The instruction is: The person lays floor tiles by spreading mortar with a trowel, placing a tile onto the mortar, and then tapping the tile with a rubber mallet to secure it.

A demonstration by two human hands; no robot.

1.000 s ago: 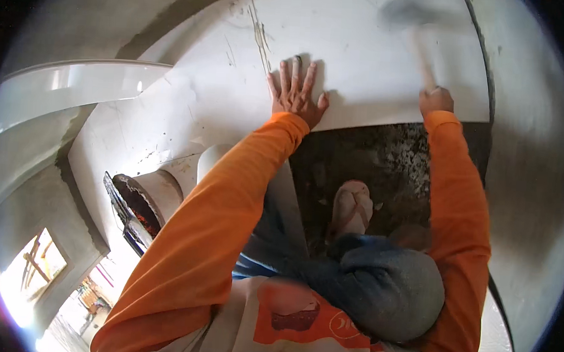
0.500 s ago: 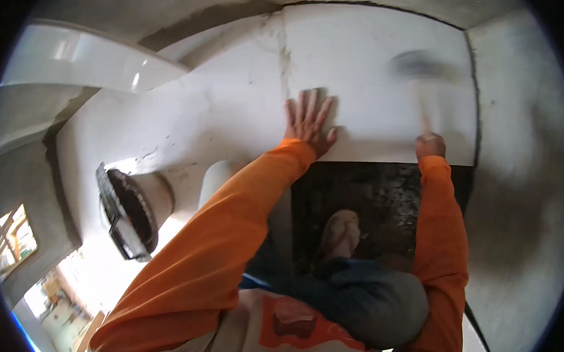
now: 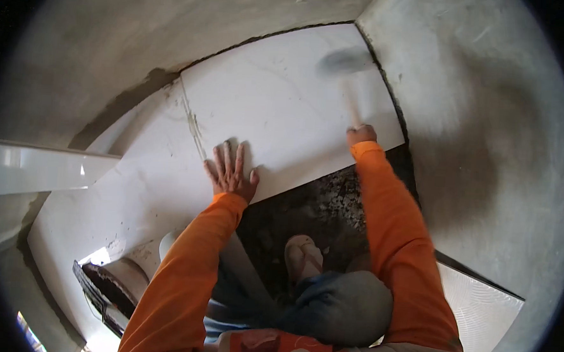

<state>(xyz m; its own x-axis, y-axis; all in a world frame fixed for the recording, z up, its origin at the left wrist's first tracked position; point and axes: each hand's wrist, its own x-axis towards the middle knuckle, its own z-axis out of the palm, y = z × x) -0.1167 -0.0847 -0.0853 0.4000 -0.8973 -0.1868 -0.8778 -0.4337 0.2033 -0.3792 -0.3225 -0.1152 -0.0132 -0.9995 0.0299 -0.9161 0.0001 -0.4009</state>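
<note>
1. Left hand (image 3: 232, 176): palm down, fingers spread, resting on a large white tile (image 3: 280, 93) near its seam with the neighbouring pale tile (image 3: 145, 169).
2. Right hand (image 3: 362, 134): fist wrapped round the pale handle of a mallet (image 3: 344, 63), farther forward than the left hand.
3. Mallet: grey head, motion-blurred, beyond the right hand over the tile's far right part; contact with the tile cannot be told.
4. Large white tile: extends forward of both hands, its near edge passing beneath the right wrist.
5. Dark rough ground (image 3: 273, 223): bodyward of both hands, bearing a sandalled foot (image 3: 302, 253).
6. Dark-rimmed container (image 3: 125, 277): bodyward and left of the left hand.
7. Grey wall (image 3: 481, 142): right of the right hand.
</note>
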